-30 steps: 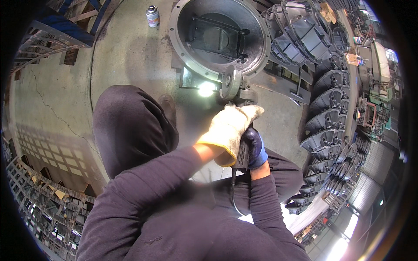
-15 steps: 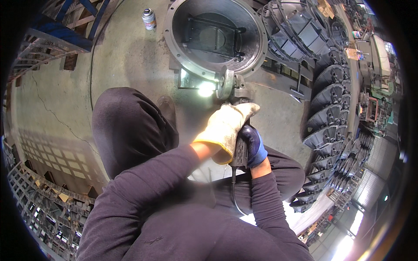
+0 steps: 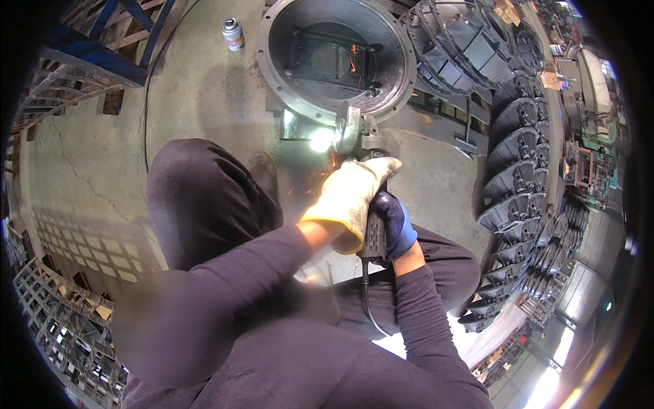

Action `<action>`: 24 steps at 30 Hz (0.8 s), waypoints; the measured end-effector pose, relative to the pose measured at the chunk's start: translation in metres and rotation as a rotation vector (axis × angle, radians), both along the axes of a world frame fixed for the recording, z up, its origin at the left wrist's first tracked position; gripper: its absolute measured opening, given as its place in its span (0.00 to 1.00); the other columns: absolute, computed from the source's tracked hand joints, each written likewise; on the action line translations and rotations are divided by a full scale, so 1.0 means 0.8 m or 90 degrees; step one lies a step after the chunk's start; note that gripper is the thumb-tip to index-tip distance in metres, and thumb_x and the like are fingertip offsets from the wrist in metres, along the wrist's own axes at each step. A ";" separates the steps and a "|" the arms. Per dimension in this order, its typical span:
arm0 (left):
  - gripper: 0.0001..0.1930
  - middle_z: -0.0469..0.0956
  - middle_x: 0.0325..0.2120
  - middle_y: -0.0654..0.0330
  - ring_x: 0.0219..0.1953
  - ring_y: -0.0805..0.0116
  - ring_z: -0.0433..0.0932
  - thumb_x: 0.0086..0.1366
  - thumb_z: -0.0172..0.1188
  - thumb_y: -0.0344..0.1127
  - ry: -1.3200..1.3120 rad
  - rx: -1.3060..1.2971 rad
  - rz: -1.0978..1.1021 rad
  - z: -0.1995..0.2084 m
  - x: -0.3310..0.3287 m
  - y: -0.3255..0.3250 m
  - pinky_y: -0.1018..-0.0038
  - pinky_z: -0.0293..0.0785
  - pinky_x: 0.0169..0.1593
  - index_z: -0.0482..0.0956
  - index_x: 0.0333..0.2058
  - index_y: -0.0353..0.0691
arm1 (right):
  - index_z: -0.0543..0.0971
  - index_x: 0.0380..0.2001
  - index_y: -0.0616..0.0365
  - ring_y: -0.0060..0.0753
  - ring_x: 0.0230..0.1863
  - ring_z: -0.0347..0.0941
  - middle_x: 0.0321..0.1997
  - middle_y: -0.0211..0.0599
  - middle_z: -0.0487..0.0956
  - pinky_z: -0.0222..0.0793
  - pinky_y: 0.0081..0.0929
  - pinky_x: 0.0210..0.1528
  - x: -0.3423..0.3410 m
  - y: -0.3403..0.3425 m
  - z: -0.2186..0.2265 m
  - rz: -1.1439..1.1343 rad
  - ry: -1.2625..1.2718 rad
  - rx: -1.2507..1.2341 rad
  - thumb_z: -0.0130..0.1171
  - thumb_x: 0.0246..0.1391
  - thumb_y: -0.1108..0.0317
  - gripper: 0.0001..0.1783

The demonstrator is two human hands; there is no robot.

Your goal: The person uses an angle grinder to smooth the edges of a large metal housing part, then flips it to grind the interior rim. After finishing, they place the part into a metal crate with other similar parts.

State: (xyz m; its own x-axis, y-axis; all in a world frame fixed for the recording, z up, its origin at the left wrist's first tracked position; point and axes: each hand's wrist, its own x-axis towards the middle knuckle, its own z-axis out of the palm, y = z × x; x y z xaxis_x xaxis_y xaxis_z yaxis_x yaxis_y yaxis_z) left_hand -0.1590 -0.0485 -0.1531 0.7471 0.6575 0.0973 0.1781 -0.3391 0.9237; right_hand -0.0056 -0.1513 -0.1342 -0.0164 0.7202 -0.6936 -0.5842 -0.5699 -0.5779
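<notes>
Both my hands are closed on an angle grinder (image 3: 375, 235) held upright in front of me. My left hand (image 3: 346, 194), in a cream work glove with a yellow hem, wraps its front part just behind the head. Farther back, my right hand (image 3: 395, 221), in a blue and black glove, grips the body. The grinder's guarded head (image 3: 349, 128) is at the near rim of a large round metal casting (image 3: 272, 85) with bolt holes around its flange. Orange sparks (image 3: 332, 162) fly beside my left glove and show inside the casting. The disc's contact point is hidden.
A spray can (image 3: 233, 35) stands on the floor left of the casting. Dark curved castings (image 3: 512, 146) are lined up along the right. A blue metal frame (image 3: 92, 54) stands at the far left. The grinder's cord (image 3: 370, 307) runs back over my leg.
Orange sparks have appeared near the grinder head and inside the casting. The grinder and my hands have shifted only slightly, with the same grip.
</notes>
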 end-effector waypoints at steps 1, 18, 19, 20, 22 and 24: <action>0.34 0.82 0.58 0.45 0.61 0.48 0.82 0.63 0.71 0.37 0.000 0.001 0.000 0.000 0.000 0.001 0.60 0.76 0.68 0.76 0.68 0.39 | 0.73 0.73 0.67 0.43 0.67 0.81 0.70 0.45 0.82 0.76 0.42 0.73 0.000 0.001 0.001 0.014 -0.016 -0.006 0.59 0.74 0.51 0.36; 0.35 0.81 0.59 0.45 0.63 0.47 0.81 0.63 0.71 0.37 -0.026 0.005 -0.017 0.006 -0.004 0.008 0.60 0.75 0.69 0.75 0.69 0.40 | 0.78 0.67 0.66 0.39 0.61 0.84 0.62 0.44 0.85 0.80 0.38 0.66 -0.003 0.008 0.011 0.003 -0.099 0.019 0.58 0.74 0.56 0.29; 0.35 0.81 0.59 0.45 0.63 0.46 0.81 0.63 0.71 0.37 -0.032 0.009 -0.019 0.011 -0.005 0.009 0.60 0.75 0.70 0.75 0.69 0.40 | 0.78 0.66 0.65 0.38 0.58 0.84 0.60 0.43 0.86 0.81 0.36 0.62 -0.001 0.008 0.015 0.027 -0.154 0.066 0.59 0.72 0.56 0.28; 0.35 0.81 0.59 0.45 0.63 0.46 0.81 0.63 0.71 0.37 -0.043 0.013 -0.021 0.018 -0.005 0.009 0.60 0.75 0.70 0.75 0.69 0.40 | 0.79 0.65 0.65 0.37 0.56 0.85 0.58 0.42 0.86 0.82 0.35 0.59 0.001 0.007 0.020 0.054 -0.211 0.114 0.60 0.72 0.58 0.27; 0.36 0.81 0.59 0.45 0.63 0.46 0.80 0.63 0.71 0.37 -0.073 0.030 -0.027 0.035 -0.006 0.011 0.59 0.75 0.70 0.74 0.69 0.40 | 0.79 0.64 0.65 0.36 0.54 0.85 0.56 0.41 0.87 0.83 0.34 0.57 0.003 0.005 0.033 0.104 -0.331 0.209 0.59 0.72 0.61 0.24; 0.36 0.81 0.59 0.44 0.63 0.46 0.80 0.63 0.71 0.37 -0.118 0.054 -0.040 0.058 -0.008 0.014 0.59 0.75 0.70 0.74 0.70 0.40 | 0.79 0.64 0.65 0.34 0.52 0.85 0.55 0.39 0.87 0.83 0.34 0.56 0.003 -0.001 0.051 -0.094 -0.033 0.128 0.60 0.73 0.65 0.22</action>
